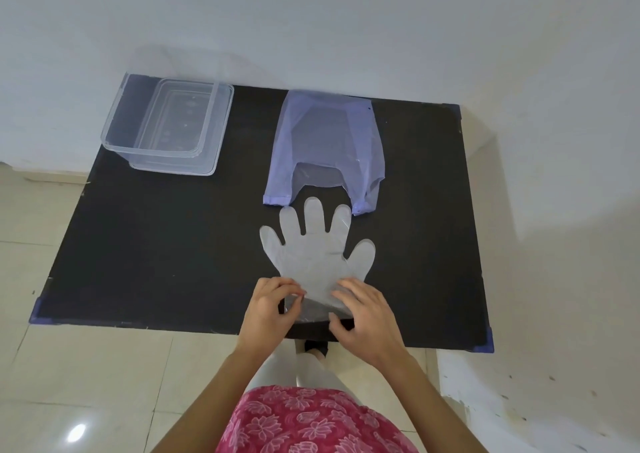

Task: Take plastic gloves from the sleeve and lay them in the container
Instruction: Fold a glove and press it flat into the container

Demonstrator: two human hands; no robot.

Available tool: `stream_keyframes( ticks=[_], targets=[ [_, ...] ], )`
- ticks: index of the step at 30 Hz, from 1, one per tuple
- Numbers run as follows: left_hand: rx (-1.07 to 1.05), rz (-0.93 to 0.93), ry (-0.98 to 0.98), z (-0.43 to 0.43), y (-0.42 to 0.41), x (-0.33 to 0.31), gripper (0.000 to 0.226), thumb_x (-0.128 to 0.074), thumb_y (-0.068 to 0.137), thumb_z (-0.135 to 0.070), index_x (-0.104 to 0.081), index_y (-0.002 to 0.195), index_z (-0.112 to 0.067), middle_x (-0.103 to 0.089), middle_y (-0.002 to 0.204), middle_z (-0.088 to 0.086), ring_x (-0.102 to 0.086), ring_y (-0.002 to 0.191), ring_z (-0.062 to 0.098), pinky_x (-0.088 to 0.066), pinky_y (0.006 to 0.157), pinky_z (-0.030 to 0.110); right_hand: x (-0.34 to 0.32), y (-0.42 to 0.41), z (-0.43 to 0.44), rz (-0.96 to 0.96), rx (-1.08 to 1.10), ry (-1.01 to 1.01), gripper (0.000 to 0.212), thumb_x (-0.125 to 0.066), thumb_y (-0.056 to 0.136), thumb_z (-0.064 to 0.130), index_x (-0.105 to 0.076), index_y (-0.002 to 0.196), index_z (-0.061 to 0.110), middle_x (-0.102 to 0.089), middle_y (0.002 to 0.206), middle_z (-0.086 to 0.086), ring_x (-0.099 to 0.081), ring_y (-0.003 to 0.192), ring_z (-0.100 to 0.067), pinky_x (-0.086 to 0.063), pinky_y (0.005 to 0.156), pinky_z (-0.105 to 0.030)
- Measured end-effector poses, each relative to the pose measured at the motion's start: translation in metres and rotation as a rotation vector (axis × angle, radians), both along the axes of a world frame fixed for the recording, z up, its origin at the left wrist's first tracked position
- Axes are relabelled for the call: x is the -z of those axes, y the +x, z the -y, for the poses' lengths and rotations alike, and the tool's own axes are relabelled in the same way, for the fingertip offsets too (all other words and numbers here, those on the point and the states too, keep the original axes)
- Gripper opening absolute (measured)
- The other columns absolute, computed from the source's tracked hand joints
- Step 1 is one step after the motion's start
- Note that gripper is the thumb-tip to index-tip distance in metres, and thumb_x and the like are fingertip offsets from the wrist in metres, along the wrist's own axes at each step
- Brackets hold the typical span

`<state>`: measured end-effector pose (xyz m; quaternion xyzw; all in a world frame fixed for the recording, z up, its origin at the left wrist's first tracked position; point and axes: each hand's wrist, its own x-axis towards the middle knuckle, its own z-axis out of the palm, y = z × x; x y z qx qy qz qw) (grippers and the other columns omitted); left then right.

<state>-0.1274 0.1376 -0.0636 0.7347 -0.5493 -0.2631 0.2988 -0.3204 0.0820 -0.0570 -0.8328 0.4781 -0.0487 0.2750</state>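
Note:
A clear plastic glove lies flat on the black table, fingers pointing away from me. Its cuff end is near the table's front edge. My left hand pinches the cuff's left corner. On the cuff's right side rests my right hand, fingers curled over the plastic. Just beyond the glove's fingertips lies the bluish translucent sleeve bag, its opening toward me. The clear plastic container stands at the table's far left corner, with nothing visible inside.
The table stands against a white wall, with blue corner guards at its edges. Pale floor tiles surround it. My pink flowered garment and legs show below the front edge.

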Motion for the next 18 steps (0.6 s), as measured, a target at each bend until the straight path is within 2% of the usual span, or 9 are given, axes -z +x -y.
stream_keyframes(
  ticks=[3, 6, 8, 11, 15, 18],
  targets=[
    [-0.08, -0.066, -0.029, 0.008, 0.0, -0.008, 0.014, -0.071, 0.083, -0.014, -0.075, 0.093, -0.023, -0.061, 0.1, -0.018, -0.05, 0.099, 0.003, -0.049, 0.084, 0.02, -0.007, 0.012, 0.004, 0.012, 0.008, -0.034, 0.042, -0.051, 0.086, 0.05, -0.061, 0.12, 0.028, -0.054, 0.137, 0.008, -0.043, 0.132, -0.011, -0.03, 0.112, -0.033],
    [-0.146, -0.132, -0.048, 0.017, -0.002, -0.017, 0.014, -0.071, 0.083, -0.016, -0.075, 0.091, -0.026, -0.058, 0.099, -0.025, -0.053, 0.1, 0.005, -0.052, 0.082, 0.023, -0.008, 0.015, 0.013, 0.026, 0.134, -0.103, 0.025, -0.069, 0.083, 0.025, -0.07, 0.107, 0.022, -0.065, 0.122, 0.002, -0.058, 0.118, -0.016, -0.048, 0.101, -0.039],
    [-0.196, -0.185, -0.068, 0.021, -0.001, -0.024, 0.014, -0.071, 0.082, -0.015, -0.076, 0.09, -0.025, -0.06, 0.099, -0.023, -0.055, 0.099, 0.008, -0.053, 0.079, 0.024, -0.011, 0.013, 0.021, 0.047, 0.237, -0.118, 0.021, -0.073, 0.081, 0.02, -0.072, 0.102, 0.021, -0.068, 0.113, 0.002, -0.062, 0.108, -0.014, -0.052, 0.095, -0.036],
    [-0.283, -0.247, -0.087, 0.028, 0.001, -0.034, 0.015, -0.072, 0.081, -0.015, -0.075, 0.089, -0.028, -0.062, 0.098, -0.014, -0.058, 0.094, 0.012, -0.056, 0.073, 0.022, -0.021, 0.013, 0.038, 0.09, 0.362, -0.098, 0.018, -0.07, 0.084, 0.022, -0.072, 0.101, 0.022, -0.067, 0.109, 0.005, -0.058, 0.102, -0.009, -0.05, 0.092, -0.025],
    [-0.385, -0.323, -0.116, 0.033, 0.005, -0.051, 0.024, -0.074, 0.079, -0.014, -0.071, 0.086, -0.037, -0.059, 0.089, -0.004, -0.059, 0.079, 0.014, -0.053, 0.065, 0.013, -0.035, 0.018, 0.062, 0.119, 0.403, -0.059, 0.019, -0.067, 0.086, 0.026, -0.071, 0.103, 0.023, -0.067, 0.107, 0.004, -0.058, 0.093, -0.009, -0.054, 0.082, -0.021],
    [-0.388, -0.389, -0.107, 0.037, 0.011, -0.061, 0.028, -0.07, 0.082, -0.014, -0.068, 0.088, -0.041, -0.062, 0.085, -0.007, -0.059, 0.079, 0.01, -0.051, 0.064, 0.009, -0.042, 0.022, 0.076, 0.128, 0.386, -0.068, 0.017, -0.068, 0.085, 0.026, -0.072, 0.101, 0.023, -0.068, 0.104, 0.005, -0.056, 0.088, -0.006, -0.044, 0.074, -0.008]
  ],
)
